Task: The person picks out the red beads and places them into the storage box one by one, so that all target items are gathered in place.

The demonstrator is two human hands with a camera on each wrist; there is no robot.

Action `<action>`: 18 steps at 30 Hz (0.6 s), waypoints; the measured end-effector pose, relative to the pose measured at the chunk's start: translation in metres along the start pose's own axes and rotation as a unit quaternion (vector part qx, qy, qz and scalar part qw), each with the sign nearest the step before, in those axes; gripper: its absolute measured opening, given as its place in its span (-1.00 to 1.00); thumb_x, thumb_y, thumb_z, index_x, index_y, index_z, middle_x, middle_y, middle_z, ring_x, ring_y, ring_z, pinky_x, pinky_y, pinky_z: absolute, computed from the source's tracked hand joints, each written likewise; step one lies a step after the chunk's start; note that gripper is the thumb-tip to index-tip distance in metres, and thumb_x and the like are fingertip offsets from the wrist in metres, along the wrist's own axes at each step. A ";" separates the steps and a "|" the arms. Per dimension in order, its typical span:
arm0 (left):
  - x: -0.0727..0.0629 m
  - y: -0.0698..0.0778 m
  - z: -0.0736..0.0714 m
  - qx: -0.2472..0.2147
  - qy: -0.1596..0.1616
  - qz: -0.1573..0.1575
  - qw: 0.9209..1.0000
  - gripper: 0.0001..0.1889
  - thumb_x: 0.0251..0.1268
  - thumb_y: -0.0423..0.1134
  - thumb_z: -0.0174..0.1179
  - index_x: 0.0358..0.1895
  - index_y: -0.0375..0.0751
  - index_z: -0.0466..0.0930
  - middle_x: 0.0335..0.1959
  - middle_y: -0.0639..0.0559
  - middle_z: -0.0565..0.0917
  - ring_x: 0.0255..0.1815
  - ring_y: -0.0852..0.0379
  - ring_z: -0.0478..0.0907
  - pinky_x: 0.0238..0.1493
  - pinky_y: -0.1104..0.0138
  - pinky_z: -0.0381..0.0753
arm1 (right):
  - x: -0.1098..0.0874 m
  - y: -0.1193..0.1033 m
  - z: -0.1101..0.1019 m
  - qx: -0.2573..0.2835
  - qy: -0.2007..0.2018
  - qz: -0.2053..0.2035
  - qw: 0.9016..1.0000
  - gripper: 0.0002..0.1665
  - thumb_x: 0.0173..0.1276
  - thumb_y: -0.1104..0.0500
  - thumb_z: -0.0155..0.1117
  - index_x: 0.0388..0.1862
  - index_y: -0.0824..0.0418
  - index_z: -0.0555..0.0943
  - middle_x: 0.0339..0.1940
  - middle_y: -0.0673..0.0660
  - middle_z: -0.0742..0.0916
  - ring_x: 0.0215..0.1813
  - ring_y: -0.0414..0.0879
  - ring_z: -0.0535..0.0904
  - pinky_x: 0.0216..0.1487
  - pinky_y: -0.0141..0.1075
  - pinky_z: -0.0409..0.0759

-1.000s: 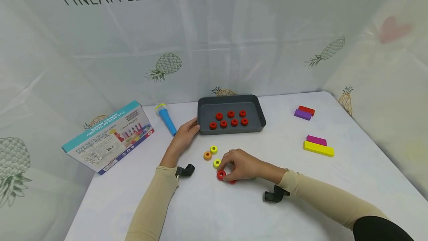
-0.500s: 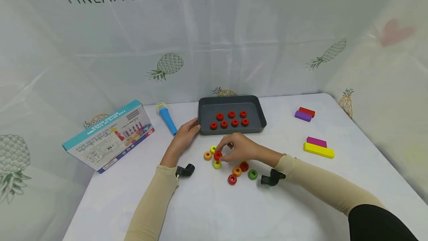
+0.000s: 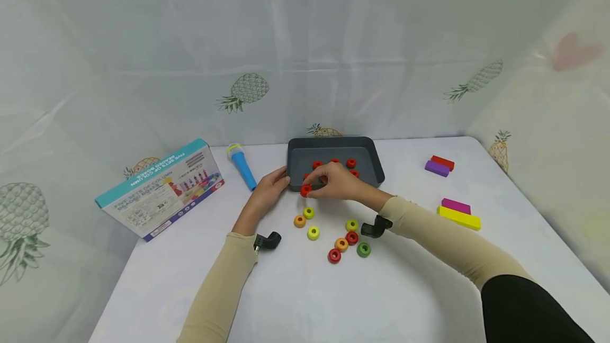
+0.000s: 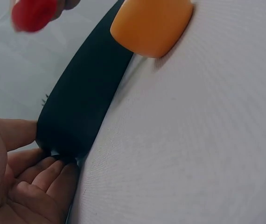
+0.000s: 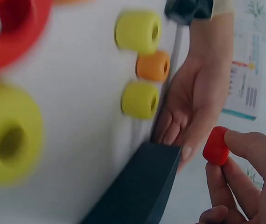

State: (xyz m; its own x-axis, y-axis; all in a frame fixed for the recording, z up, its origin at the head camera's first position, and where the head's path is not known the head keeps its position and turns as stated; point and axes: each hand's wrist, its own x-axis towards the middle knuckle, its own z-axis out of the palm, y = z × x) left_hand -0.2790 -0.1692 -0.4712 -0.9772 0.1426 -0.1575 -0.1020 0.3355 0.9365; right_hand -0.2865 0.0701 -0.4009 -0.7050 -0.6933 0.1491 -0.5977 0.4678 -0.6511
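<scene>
In the head view my right hand (image 3: 334,181) pinches a red bead (image 3: 306,190) between thumb and fingers, raised over the front edge of the dark grey tray (image 3: 376,165). The right wrist view shows the same red bead (image 5: 216,146) at the fingertips, apart from the tray wall (image 5: 142,182). My left hand (image 3: 269,192) holds the tray's front left corner; in the left wrist view its thumb and curled fingers meet the tray end (image 4: 63,126). Several red beads (image 3: 351,163) lie inside the tray, partly hidden by my right hand.
On the table before the tray lie yellow beads (image 3: 313,233), orange beads (image 3: 341,244), red beads (image 3: 334,255) and a green bead (image 3: 364,249). A toy microphone (image 3: 243,168) and a printed box (image 3: 162,189) stand left. Coloured blocks (image 3: 459,218) lie right.
My right hand has lifted the red bead from the table and carried it forward to the tray's front edge, uncovering the beads beneath. My left hand has stayed at the tray corner.
</scene>
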 end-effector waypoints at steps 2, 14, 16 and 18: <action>0.000 0.000 0.001 0.000 -0.002 0.003 1.000 -0.41 0.60 0.00 0.01 0.59 0.04 0.19 0.57 0.02 0.32 0.63 0.03 0.15 0.61 0.07 0.20 | 0.008 0.002 -0.004 -0.014 0.005 0.002 1.000 -0.73 0.19 0.15 0.56 -0.10 0.06 0.82 -0.30 -0.03 0.79 -0.52 -0.09 0.42 -0.46 -0.41 0.36; 0.000 -0.001 0.001 0.001 0.001 0.003 1.000 -0.41 0.60 0.00 0.01 0.59 0.05 0.19 0.57 0.03 0.33 0.63 0.03 0.15 0.61 0.04 0.19 | 0.050 0.029 -0.018 -0.034 0.022 0.083 0.996 -0.68 0.26 0.10 0.50 0.00 0.11 0.79 0.03 0.10 0.80 -0.02 0.06 0.70 -0.09 -0.22 0.71; 0.000 -0.001 0.001 0.002 0.001 0.003 1.000 -0.41 0.59 0.01 0.01 0.59 0.05 0.19 0.57 0.03 0.33 0.63 0.02 0.15 0.62 0.04 0.19 | 0.056 0.034 -0.019 -0.041 0.021 0.095 0.994 -0.67 0.26 0.12 0.50 0.01 0.13 0.78 0.02 0.11 0.80 0.09 0.07 0.70 0.04 -0.15 0.72; -0.001 -0.001 0.001 0.000 -0.001 0.002 1.000 -0.41 0.60 0.00 0.01 0.59 0.06 0.19 0.57 0.03 0.32 0.64 0.02 0.14 0.62 0.04 0.19 | 0.061 0.038 -0.019 -0.056 0.022 0.103 0.993 -0.66 0.26 0.12 0.50 0.01 0.14 0.78 0.02 0.11 0.81 0.13 0.07 0.68 0.11 -0.11 0.70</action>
State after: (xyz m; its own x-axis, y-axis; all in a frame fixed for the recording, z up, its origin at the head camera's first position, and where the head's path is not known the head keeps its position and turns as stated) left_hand -0.2781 -0.1682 -0.4721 -0.9773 0.1462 -0.1535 -0.0973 0.3340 0.9375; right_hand -0.3599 0.0557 -0.4021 -0.8313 -0.5530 0.0560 -0.4760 0.6562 -0.5855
